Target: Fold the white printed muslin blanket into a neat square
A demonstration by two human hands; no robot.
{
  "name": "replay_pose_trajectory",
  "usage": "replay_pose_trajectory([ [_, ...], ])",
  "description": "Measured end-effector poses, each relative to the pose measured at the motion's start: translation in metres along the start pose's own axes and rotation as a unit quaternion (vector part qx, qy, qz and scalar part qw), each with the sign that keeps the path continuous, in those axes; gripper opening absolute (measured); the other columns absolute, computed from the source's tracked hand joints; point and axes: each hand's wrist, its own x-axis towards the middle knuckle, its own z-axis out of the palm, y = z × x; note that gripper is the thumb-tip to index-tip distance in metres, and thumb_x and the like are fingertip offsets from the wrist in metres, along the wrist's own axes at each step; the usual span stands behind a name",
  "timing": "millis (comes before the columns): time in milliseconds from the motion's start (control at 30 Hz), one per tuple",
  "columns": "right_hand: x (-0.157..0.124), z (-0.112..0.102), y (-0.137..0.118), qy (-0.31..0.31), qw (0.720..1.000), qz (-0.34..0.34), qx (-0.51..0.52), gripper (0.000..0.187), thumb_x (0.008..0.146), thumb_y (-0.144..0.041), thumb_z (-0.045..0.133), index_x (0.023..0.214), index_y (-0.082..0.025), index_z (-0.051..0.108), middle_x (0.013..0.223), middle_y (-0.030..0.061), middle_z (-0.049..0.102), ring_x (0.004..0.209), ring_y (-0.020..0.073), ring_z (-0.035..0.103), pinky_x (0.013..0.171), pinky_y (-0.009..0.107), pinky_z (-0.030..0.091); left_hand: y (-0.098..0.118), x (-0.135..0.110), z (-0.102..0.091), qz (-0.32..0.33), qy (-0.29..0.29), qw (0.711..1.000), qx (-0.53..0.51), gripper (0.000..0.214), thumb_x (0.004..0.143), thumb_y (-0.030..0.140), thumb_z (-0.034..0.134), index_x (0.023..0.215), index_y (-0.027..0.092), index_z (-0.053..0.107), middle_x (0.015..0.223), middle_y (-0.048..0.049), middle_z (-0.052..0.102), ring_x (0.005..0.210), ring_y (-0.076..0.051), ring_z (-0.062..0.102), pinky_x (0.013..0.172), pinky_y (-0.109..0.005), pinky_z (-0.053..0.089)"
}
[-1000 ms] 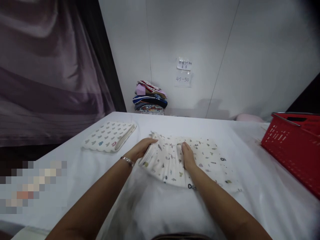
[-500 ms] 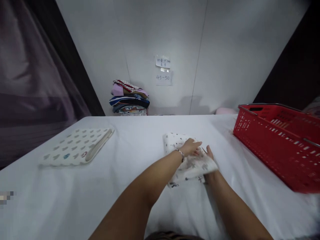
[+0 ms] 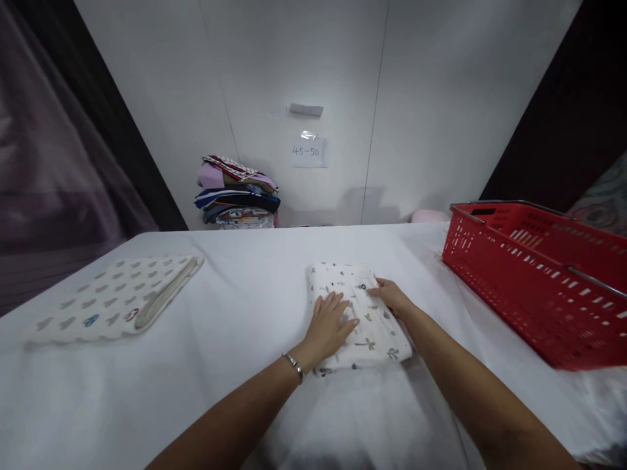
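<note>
A white cotton cloth (image 3: 367,326) printed with small palm trees and other motifs lies folded into a rectangle at the middle of the table; its exact kind I cannot tell. My left hand (image 3: 329,329) rests flat on its left half, fingers spread, a silver bracelet at the wrist. At the cloth's right edge is my right hand (image 3: 392,297), fingers stretched out and touching the top surface. Part of that hand's far side is hidden. Off to the left lies another folded white cloth (image 3: 112,294) with grey cloud-like shapes and a thick folded edge.
A red plastic basket (image 3: 519,294) with metal handles stands on the right of the white-covered table (image 3: 235,391). Behind the far edge is a stack of folded fabrics (image 3: 238,192). A paper marked 45-50 (image 3: 309,152) hangs on the wall.
The raised flap of the printed cloth now lies down flat. My left hand has moved left and nearer onto it; my right hand has come out from under the flap to the right edge.
</note>
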Motion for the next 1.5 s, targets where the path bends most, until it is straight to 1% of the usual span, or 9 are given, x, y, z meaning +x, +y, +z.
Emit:
replay_pose_trajectory([
  [100,0.008,-0.002,-0.003,0.016,0.998,-0.054,0.027,0.056,0.068,-0.018,0.065,0.122,-0.015,0.056,0.094,0.0081,0.072,0.076,0.0233,0.068,0.069,0.035,0.055,0.003,0.008,0.0,-0.011,0.015,1.0,-0.008,0.052,0.092,0.055,0.034,0.132,0.023,0.046,0.15,-0.0075,0.033,0.142,-0.024,0.017,0.116,-0.05,0.009],
  [233,0.018,-0.01,0.006,0.113,0.993,0.014,-0.035,0.068,0.068,-0.021,0.067,0.132,-0.011,0.047,0.108,0.0133,0.068,0.082,0.0236,0.068,0.072,0.035,0.054,-0.005,0.016,0.003,-0.027,-0.034,0.999,-0.004,0.056,0.09,0.057,0.037,0.133,0.022,0.046,0.151,-0.0093,0.031,0.143,-0.027,0.013,0.115,-0.053,0.008],
  [367,0.023,-0.019,0.01,0.139,0.975,0.015,-0.172,0.079,0.068,-0.032,0.071,0.138,-0.012,0.041,0.121,0.0155,0.061,0.097,0.0261,0.064,0.083,0.037,0.051,-0.014,0.017,0.005,-0.032,-0.062,0.997,-0.017,0.056,0.09,0.058,0.035,0.133,0.024,0.047,0.149,-0.008,0.034,0.143,-0.027,0.015,0.115,-0.053,0.008],
  [767,-0.04,-0.033,0.016,0.077,0.882,-0.021,-0.465,0.084,0.077,-0.048,0.06,0.147,-0.014,0.029,0.099,0.014,0.067,0.093,0.0295,0.063,0.082,0.039,0.045,-0.016,0.02,0.012,-0.022,-0.068,0.997,0.021,0.057,0.088,0.057,0.039,0.133,0.023,0.046,0.151,-0.0081,0.03,0.143,-0.028,0.01,0.115,-0.053,0.005],
  [867,-0.06,-0.033,0.017,0.09,0.884,-0.013,-0.458,0.082,0.076,-0.049,0.061,0.145,-0.015,0.033,0.095,0.012,0.067,0.09,0.0285,0.063,0.079,0.038,0.046,-0.017,0.022,0.012,-0.02,-0.067,0.997,0.019,0.056,0.088,0.056,0.04,0.134,0.023,0.046,0.152,-0.008,0.029,0.143,-0.027,0.01,0.115,-0.053,0.003],
  [1033,-0.089,-0.03,0.01,0.079,0.954,0.062,-0.282,0.086,0.077,-0.056,0.061,0.147,-0.02,0.027,0.09,0.0091,0.065,0.06,0.0194,0.06,0.049,0.031,0.048,-0.01,0.02,0.001,-0.04,-0.072,0.996,-0.023,0.055,0.089,0.057,0.039,0.131,0.022,0.05,0.149,-0.0086,0.034,0.143,-0.027,0.014,0.115,-0.053,0.005],
  [1133,-0.099,-0.031,0.01,0.076,0.974,0.081,-0.198,0.087,0.077,-0.055,0.062,0.148,-0.02,0.025,0.086,0.0078,0.064,0.051,0.0146,0.055,0.04,0.027,0.045,-0.002,0.002,-0.006,-0.004,-0.055,0.997,-0.046,0.052,0.09,0.054,0.04,0.13,0.022,0.051,0.146,-0.008,0.039,0.141,-0.025,0.019,0.116,-0.051,0.008],
  [1267,-0.101,-0.034,0.014,0.084,0.97,0.064,-0.218,0.078,0.08,-0.046,0.064,0.146,-0.019,0.03,0.081,0.004,0.06,0.048,0.0108,0.052,0.039,0.023,0.042,0.001,-0.032,-0.006,0.094,-0.044,0.995,-0.014,0.05,0.085,0.049,0.054,0.128,0.023,0.051,0.144,-0.0071,0.042,0.139,-0.025,0.026,0.116,-0.049,0.013],
  [1500,-0.1,-0.041,0.021,0.118,0.924,0.012,-0.364,0.055,0.087,-0.038,0.053,0.138,-0.023,0.041,0.077,0.0,0.059,0.049,0.0099,0.05,0.046,0.022,0.042,-0.005,-0.059,0.003,0.119,-0.015,0.992,0.041,0.049,0.082,0.027,0.058,0.13,0.022,0.049,0.142,-0.006,0.045,0.135,-0.024,0.032,0.114,-0.047,0.021],
])
